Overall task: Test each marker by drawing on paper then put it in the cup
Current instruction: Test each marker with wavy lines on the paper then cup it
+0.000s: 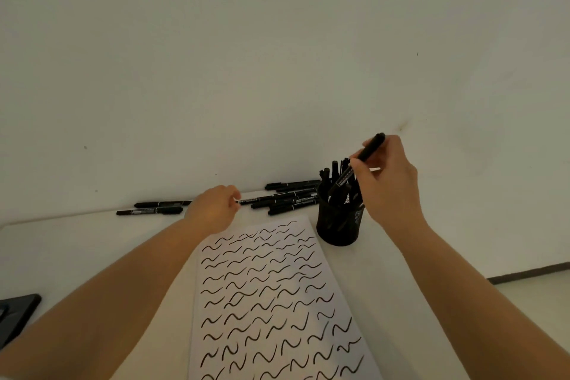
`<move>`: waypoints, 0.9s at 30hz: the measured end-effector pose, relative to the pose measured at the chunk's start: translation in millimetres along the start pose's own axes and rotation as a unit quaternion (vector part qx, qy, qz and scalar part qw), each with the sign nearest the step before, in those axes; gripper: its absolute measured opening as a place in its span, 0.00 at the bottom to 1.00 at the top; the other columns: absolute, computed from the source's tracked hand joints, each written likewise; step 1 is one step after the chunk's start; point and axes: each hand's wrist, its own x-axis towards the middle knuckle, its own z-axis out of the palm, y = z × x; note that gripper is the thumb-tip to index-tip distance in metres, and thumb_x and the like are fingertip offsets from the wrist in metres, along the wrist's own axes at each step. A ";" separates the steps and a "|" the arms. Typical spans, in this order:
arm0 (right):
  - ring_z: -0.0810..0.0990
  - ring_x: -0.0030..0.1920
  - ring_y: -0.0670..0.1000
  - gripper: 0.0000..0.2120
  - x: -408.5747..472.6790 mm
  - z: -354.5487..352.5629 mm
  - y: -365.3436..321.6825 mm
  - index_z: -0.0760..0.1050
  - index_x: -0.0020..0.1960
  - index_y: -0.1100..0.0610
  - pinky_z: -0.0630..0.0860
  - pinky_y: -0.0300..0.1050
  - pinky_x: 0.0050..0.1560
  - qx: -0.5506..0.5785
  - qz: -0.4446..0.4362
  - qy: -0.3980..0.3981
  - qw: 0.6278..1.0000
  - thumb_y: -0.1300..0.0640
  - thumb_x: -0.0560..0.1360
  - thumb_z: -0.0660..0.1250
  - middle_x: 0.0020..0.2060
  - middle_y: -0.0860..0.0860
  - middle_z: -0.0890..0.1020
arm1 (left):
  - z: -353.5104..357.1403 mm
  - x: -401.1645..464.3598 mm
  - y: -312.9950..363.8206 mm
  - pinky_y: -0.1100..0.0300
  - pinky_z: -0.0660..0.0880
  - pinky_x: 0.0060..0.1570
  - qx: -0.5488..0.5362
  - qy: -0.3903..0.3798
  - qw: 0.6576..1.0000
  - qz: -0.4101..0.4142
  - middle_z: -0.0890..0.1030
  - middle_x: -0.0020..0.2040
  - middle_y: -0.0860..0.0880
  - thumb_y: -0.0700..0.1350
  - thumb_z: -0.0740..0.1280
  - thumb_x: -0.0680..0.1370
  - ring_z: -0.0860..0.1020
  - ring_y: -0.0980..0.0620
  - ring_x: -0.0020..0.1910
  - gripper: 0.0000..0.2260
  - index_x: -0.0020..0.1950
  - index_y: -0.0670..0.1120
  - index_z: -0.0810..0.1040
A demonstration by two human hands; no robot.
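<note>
A white sheet of paper (268,296) covered in black wavy strokes lies in front of me. At its far right corner stands a black mesh cup (337,225) with several markers upright in it. My right hand (388,185) holds a black marker (359,162) tilted, its lower end inside the cup's mouth. My left hand (212,208) is at the paper's far left corner, its fingertips closed on the end of a black marker (256,200) lying on the table. Loose black markers (290,196) lie in a pile along the wall behind the paper.
Two more markers (154,207) lie to the left of my left hand near the wall. A dark flat object (15,315) sits at the table's left edge. The white wall rises right behind the table.
</note>
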 end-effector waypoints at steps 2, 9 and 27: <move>0.80 0.43 0.41 0.12 5.5 2.8 5.1 0.66 0.51 0.48 0.75 0.37 0.40 -0.007 -0.003 0.002 1.000 0.59 0.73 0.65 0.42 0.42 0.80 | 6.6 7.5 -13.4 0.54 0.71 0.53 0.032 -0.010 0.999 -0.002 0.75 0.58 0.47 0.47 0.59 0.79 0.73 0.47 0.55 0.12 0.61 0.48 0.72; 0.79 0.40 0.45 0.30 -0.3 22.3 23.2 0.56 0.66 0.40 0.75 0.45 0.44 -0.114 -0.045 -0.061 0.991 0.62 0.73 0.65 0.41 0.41 0.77 | 22.3 18.2 -31.8 0.53 0.70 0.53 0.069 0.001 0.998 0.005 0.73 0.60 0.47 0.49 0.58 0.79 0.70 0.45 0.58 0.15 0.64 0.49 0.72; 0.76 0.45 0.53 0.17 -17.6 42.9 44.2 0.70 0.61 0.55 0.69 0.42 0.41 -0.247 -0.080 -0.090 0.961 0.60 0.73 0.64 0.49 0.52 0.79 | 24.9 14.7 -35.3 0.55 0.69 0.44 0.027 0.052 0.995 -0.075 0.78 0.52 0.44 0.49 0.62 0.77 0.75 0.45 0.51 0.10 0.54 0.45 0.74</move>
